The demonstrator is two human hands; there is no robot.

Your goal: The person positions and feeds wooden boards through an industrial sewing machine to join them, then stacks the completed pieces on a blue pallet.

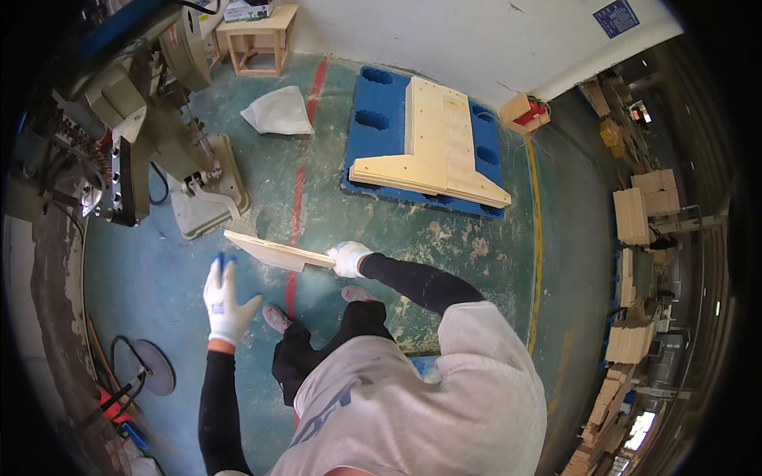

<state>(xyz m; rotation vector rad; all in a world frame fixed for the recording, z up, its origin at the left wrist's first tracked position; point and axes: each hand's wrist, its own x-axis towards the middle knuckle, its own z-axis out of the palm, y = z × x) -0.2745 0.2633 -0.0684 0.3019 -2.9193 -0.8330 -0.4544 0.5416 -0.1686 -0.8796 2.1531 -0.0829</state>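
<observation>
A pale wooden board (274, 252), seen nearly edge-on, is held at its right end by my right hand (348, 259), whose gloved fingers are closed round it. Off the board's left end, my left hand (228, 301) is raised with its fingers apart and nothing in it. Both hands wear white gloves, and the left one's fingertips look blue. A grey-green machine (127, 103) with a foot pedal (216, 197) stands to the left, beyond my left hand.
Shaped wooden panels (440, 143) lie stacked on a blue plastic pallet (373, 91) ahead. A white sack (279, 111) lies on the floor near a wooden stool (258, 36). A round grey disc base (155, 367) stands at lower left. Stacked boards (633, 216) line the right side.
</observation>
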